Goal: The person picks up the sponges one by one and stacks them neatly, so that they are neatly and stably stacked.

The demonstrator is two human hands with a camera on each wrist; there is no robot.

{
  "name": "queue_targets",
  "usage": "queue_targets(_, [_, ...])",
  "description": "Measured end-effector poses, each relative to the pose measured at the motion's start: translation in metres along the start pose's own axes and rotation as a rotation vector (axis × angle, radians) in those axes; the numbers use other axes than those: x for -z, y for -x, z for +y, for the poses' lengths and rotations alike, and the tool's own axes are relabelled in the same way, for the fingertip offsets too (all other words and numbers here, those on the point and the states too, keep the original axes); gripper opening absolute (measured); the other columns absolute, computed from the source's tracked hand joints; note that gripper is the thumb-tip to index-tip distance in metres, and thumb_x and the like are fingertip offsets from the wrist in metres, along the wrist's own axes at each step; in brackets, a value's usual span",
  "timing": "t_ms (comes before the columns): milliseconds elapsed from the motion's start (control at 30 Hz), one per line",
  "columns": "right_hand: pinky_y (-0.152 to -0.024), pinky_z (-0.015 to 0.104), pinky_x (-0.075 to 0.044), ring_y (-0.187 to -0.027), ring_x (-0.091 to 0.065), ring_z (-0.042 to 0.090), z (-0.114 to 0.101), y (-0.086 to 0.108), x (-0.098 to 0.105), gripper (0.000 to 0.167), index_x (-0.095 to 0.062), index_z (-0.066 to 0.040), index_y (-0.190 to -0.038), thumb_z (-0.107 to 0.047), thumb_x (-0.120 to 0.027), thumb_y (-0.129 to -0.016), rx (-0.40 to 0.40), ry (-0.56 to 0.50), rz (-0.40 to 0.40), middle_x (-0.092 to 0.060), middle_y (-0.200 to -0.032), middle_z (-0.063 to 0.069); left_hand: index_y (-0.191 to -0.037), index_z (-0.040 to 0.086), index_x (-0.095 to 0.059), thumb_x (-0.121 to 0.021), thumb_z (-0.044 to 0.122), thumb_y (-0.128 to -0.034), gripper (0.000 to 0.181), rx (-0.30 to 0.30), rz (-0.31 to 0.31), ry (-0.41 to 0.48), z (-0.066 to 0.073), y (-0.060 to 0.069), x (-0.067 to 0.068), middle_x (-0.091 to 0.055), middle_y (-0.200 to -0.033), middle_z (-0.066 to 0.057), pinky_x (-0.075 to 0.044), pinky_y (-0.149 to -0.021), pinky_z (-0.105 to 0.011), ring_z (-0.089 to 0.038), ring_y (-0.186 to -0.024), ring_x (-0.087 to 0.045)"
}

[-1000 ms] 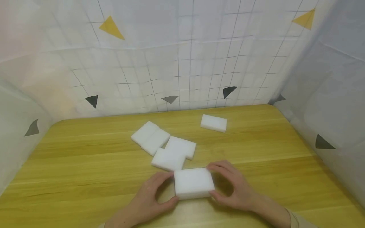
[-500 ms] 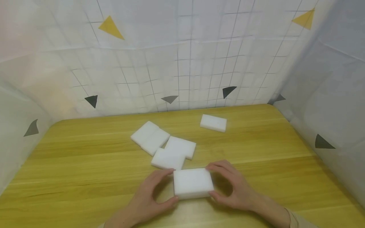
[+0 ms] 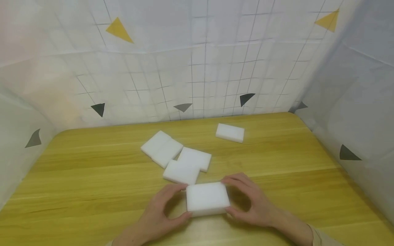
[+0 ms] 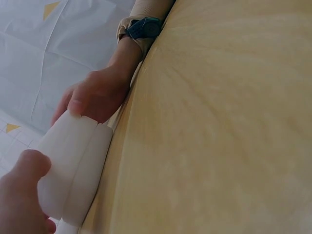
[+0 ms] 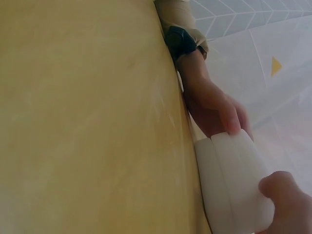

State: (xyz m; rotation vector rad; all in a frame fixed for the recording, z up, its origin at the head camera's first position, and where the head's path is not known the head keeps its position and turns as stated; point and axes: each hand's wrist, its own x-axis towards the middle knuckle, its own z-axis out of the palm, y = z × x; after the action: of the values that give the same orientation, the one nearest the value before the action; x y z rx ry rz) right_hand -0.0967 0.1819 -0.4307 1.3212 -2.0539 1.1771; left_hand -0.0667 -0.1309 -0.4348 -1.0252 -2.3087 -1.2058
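Between both hands, near the front of the table, sits a small stack of white sponge blocks (image 3: 207, 197). From the left, my left hand (image 3: 161, 212) holds it, thumb at the near corner and fingertips at the far one. On the opposite end my right hand (image 3: 253, 201) grips it the same way. Seams between the layers show on the side of the sponge stack (image 4: 73, 168) in the left wrist view. The right wrist view shows the stack (image 5: 229, 180) low over the table, with a thumb pressed to the upper layer.
Several flat white sponges (image 3: 181, 172) lie partly overlapping just beyond the stack. A single sponge (image 3: 230, 132) lies at the back right of the wooden table (image 3: 92, 191). White patterned sheeting (image 3: 172, 75) hangs behind and at both sides.
The sponge stack has shifted very slightly to the left and towards me, with both hands still on it. The other sponges have not moved.
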Motion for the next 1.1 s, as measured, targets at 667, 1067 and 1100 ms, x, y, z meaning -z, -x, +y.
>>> queue_targets(667, [-0.112, 0.02, -0.036, -0.125, -0.053, 0.019, 0.022, 0.001, 0.015, 0.059, -0.056, 0.0, -0.136, -0.004, -0.075, -0.08, -0.197, 0.0, 0.013, -0.061, -0.13, 0.014, -0.137, 0.012, -0.055, -0.084, 0.029, -0.0808, 0.065, -0.004, 0.008, 0.002, 0.002, 0.0, -0.001, -0.063, -0.127, -0.001, -0.044, -0.107, -0.019, -0.02, -0.114, -0.063])
queue_targets(1067, [-0.113, 0.019, -0.034, -0.124, -0.054, 0.021, 0.062, -0.004, 0.034, 0.056, -0.061, -0.003, -0.13, -0.004, -0.079, -0.077, -0.3, 0.176, 0.085, -0.064, -0.127, 0.012, -0.136, 0.012, -0.056, -0.085, 0.029, -0.0803, 0.065, 0.006, 0.006, -0.003, 0.003, 0.001, -0.002, -0.064, -0.126, -0.001, -0.044, -0.107, -0.02, -0.021, -0.113, -0.063])
queue_targets(1100, [-0.113, 0.019, -0.034, -0.124, -0.054, 0.022, 0.066, -0.005, 0.036, 0.056, -0.061, -0.002, -0.13, -0.003, -0.079, -0.076, -0.299, 0.186, 0.09, -0.064, -0.127, 0.013, -0.136, 0.012, -0.056, -0.085, 0.029, -0.0803, 0.065, 0.004, 0.007, -0.004, 0.003, 0.001, -0.002, -0.064, -0.126, -0.001, -0.044, -0.107, -0.02, -0.021, -0.113, -0.063])
